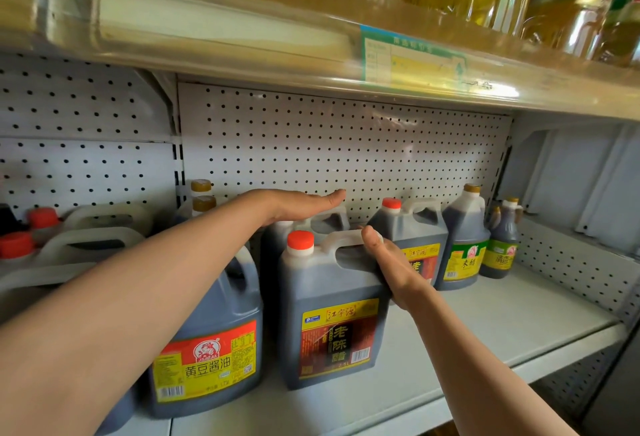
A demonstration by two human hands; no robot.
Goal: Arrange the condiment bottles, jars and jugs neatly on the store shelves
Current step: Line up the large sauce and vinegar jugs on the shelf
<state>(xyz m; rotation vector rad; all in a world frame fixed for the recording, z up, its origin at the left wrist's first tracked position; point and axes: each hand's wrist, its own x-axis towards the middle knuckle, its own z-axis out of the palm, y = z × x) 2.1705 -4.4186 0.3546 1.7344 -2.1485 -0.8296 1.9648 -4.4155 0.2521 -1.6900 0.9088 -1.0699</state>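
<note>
Squaring up front vinegar jug (332, 314) at shelf (485, 314) front edge, upright, long axis vertical, handle toward right, red cap left. Right hand (391, 262) pressed flat against jug's right side just under handle, fingers straight, thumb up near handle top; nothing curled round, no real grasp seen. Left hand (304, 205) farther back, palm down, fingers straight, hovering over or resting on rear jug (325, 221) directly behind front one; contact not clear. Right hand nearer target. Soy sauce jug (211, 349) just beside on left, small gap. Second vinegar jug (412, 238) behind right, then rice vinegar bottle (464, 245), small bottle (502, 245). Likely next: nudging leftward or back to align row.
</note>
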